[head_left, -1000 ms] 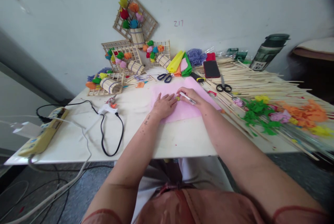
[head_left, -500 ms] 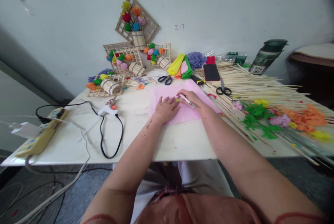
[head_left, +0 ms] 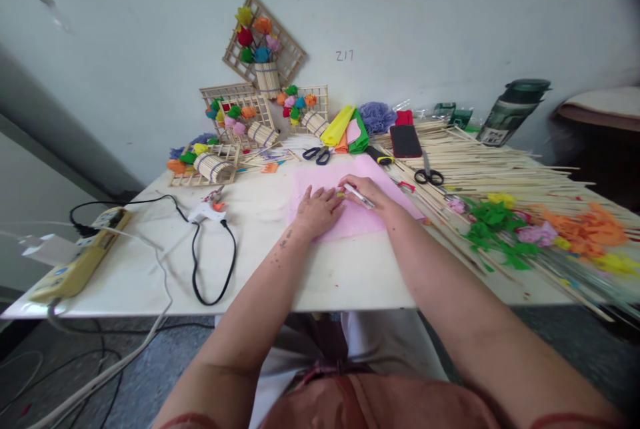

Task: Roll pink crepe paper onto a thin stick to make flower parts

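Head view: stick-bundle vase [head_left: 267,78] full of paper flowers [head_left: 253,35].

Both arms were seen bare from wrist to above the elbow, w/ no watch or bracelet. Short sleeves in a dull rust-pink fabric were worn, edges visible at the bottom corners. The same rust-pink cloth was gathered at the lap, w/ pale grey-white trousers beneath. A small dark mark, poss. a tattoo, was noted near the wrist of the left hand [head_left: 316,210]. The right hand [head_left: 369,191] was ungloved, as was the left.
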Demonstrator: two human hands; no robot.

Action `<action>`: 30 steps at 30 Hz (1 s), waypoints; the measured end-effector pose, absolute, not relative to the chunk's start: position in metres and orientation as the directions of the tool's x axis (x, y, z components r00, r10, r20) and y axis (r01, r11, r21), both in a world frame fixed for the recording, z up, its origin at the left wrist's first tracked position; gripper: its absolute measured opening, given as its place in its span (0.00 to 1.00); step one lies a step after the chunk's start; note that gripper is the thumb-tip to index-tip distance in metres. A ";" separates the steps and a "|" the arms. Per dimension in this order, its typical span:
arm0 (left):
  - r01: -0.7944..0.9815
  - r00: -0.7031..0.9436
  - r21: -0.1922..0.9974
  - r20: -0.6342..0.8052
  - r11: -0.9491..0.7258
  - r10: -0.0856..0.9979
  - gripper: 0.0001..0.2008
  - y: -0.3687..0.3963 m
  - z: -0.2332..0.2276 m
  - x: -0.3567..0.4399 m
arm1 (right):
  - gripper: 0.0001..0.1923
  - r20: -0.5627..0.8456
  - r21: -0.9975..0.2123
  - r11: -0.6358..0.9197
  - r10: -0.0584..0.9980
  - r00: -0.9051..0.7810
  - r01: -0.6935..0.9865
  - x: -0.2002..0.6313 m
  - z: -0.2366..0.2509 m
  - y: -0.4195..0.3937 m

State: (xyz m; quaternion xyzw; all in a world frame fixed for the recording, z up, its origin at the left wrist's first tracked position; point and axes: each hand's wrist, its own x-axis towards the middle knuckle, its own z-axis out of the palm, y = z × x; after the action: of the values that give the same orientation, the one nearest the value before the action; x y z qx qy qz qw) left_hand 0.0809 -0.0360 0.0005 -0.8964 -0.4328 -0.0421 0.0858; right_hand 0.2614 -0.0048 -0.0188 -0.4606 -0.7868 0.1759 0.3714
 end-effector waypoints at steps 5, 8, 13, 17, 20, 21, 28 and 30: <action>0.791 0.612 -0.098 0.110 -0.604 0.784 0.23 -0.035 0.001 0.081 | 0.12 0.510 -0.620 0.561 0.820 -0.261 0.549 0.264 -0.024 0.001; 0.789 0.615 -0.096 0.095 -0.607 0.783 0.22 -0.035 0.002 0.080 | 0.11 0.520 -0.580 0.563 0.812 -0.266 0.588 0.266 -0.027 0.003; 0.778 0.629 -0.117 0.120 -0.618 0.768 0.22 -0.035 0.001 0.080 | 0.11 0.461 -0.572 0.499 0.852 -0.248 0.651 0.264 -0.024 0.002; 0.757 0.654 -0.150 0.160 -0.636 0.740 0.23 -0.037 0.000 0.081 | 0.10 0.381 -0.613 0.364 0.914 -0.141 0.702 0.258 -0.018 -0.001; 0.755 0.656 -0.157 0.163 -0.637 0.737 0.23 -0.037 0.000 0.081 | 0.10 0.380 -0.603 0.342 0.917 -0.118 0.721 0.256 -0.019 0.000; 0.755 0.656 -0.157 0.158 -0.637 0.738 0.23 -0.037 0.000 0.081 | 0.10 0.380 -0.614 0.343 0.918 -0.116 0.711 0.256 -0.020 0.001; 0.766 0.643 -0.143 0.129 -0.627 0.755 0.23 -0.037 0.000 0.081 | 0.10 0.394 -0.730 0.324 0.919 -0.018 0.601 0.255 -0.022 0.002; 0.766 0.642 -0.130 0.127 -0.629 0.756 0.23 -0.038 0.001 0.081 | 0.11 0.389 -0.759 0.319 0.921 0.003 0.567 0.252 -0.017 0.000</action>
State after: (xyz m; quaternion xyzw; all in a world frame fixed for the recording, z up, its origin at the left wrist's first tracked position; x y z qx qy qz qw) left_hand 0.0805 -0.0377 0.0011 -0.9020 -0.4220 -0.0301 0.0859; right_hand 0.2515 -0.0001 -0.0173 -0.5491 -0.6779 0.1980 0.4470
